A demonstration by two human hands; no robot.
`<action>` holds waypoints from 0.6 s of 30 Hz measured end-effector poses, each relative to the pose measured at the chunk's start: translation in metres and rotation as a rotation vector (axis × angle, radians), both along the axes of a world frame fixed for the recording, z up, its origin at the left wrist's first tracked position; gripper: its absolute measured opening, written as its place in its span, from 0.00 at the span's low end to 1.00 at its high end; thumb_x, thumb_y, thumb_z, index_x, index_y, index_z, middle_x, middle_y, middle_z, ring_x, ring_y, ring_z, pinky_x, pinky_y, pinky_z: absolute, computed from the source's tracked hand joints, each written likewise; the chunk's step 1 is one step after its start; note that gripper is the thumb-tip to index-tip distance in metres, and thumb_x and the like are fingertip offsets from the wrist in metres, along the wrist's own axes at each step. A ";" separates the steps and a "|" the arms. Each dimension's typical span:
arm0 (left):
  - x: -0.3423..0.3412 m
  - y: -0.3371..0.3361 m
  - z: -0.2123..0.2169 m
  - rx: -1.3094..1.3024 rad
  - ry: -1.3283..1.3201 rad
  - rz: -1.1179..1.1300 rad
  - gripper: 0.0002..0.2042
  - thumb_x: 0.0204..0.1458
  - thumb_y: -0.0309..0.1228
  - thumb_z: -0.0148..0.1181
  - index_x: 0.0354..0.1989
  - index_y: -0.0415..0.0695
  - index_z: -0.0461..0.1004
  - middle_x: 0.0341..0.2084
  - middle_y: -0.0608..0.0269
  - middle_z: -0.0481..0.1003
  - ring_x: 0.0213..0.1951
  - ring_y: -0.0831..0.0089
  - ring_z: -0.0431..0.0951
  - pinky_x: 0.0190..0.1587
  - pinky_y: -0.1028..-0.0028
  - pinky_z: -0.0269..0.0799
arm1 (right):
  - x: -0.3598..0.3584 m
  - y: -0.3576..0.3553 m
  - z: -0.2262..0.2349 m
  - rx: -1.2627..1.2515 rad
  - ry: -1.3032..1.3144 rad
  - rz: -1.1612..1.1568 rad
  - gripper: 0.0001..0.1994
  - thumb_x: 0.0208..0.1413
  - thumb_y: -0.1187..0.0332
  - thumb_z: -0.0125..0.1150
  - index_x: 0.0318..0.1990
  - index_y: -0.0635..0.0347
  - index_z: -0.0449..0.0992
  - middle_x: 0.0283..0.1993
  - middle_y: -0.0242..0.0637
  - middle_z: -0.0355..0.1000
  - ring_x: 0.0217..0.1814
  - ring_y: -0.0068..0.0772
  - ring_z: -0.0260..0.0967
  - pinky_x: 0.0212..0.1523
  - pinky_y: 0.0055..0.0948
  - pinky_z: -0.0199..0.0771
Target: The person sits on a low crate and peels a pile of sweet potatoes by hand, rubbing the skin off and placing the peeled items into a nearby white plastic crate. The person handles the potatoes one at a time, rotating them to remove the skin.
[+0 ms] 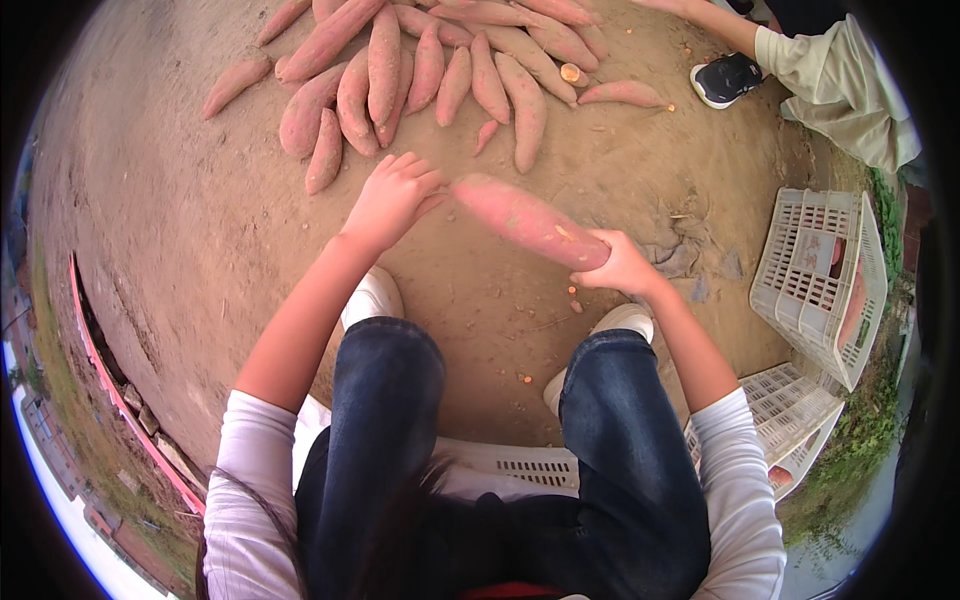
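A pile of sweet potatoes (420, 70) lies on the bare dirt ground (180, 220), with a white slatted plastic crate (815, 280) at the right holding more. The right hand (622, 265) has its fingers wrapped around the lower end of one long, motion-blurred sweet potato (525, 220), raised above the ground before the knees. The left hand (392, 195), fingers loosely curled and holding nothing, sits just beside the potato's upper end; contact cannot be told.

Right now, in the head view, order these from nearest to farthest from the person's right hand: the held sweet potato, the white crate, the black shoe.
1. Sweet potato, gripped in the right hand.
2. White crate, to its right.
3. Black shoe, top right, on another person's foot.
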State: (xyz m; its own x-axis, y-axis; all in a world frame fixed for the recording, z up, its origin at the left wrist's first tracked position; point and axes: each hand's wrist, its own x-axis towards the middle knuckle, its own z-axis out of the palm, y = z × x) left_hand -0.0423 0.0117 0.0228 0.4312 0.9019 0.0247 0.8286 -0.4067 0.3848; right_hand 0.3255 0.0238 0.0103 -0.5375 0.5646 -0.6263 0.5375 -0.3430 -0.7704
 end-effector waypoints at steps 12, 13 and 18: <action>-0.005 0.002 0.016 -0.652 -0.407 0.158 0.13 0.66 0.39 0.51 0.39 0.46 0.79 0.30 0.68 0.77 0.40 0.77 0.74 0.50 0.75 0.65 | -0.001 0.005 0.003 0.005 0.011 -0.022 0.27 0.41 0.68 0.75 0.52 0.66 0.77 0.42 0.31 0.77 0.44 0.20 0.70 0.50 0.27 0.72; -0.002 0.002 0.016 -0.717 -0.572 0.230 0.14 0.67 0.40 0.50 0.40 0.45 0.78 0.31 0.68 0.77 0.41 0.77 0.74 0.51 0.74 0.65 | -0.001 0.004 0.002 0.012 0.004 -0.027 0.27 0.41 0.68 0.75 0.52 0.66 0.77 0.42 0.30 0.77 0.45 0.20 0.70 0.50 0.27 0.72; -0.014 0.009 -0.002 -0.678 -1.284 0.600 0.16 0.69 0.43 0.46 0.44 0.43 0.76 0.35 0.70 0.76 0.44 0.77 0.73 0.54 0.72 0.66 | 0.003 -0.005 -0.008 0.020 -0.028 -0.097 0.27 0.41 0.68 0.75 0.52 0.66 0.77 0.42 0.30 0.77 0.44 0.20 0.70 0.48 0.27 0.72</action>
State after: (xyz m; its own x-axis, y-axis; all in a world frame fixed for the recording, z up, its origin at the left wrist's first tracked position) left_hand -0.0568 0.0207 0.0208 0.0300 0.9220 -0.3861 -0.2121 0.3833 0.8989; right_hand 0.3289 0.0190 0.0026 -0.4615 0.6256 -0.6289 0.5241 -0.3798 -0.7623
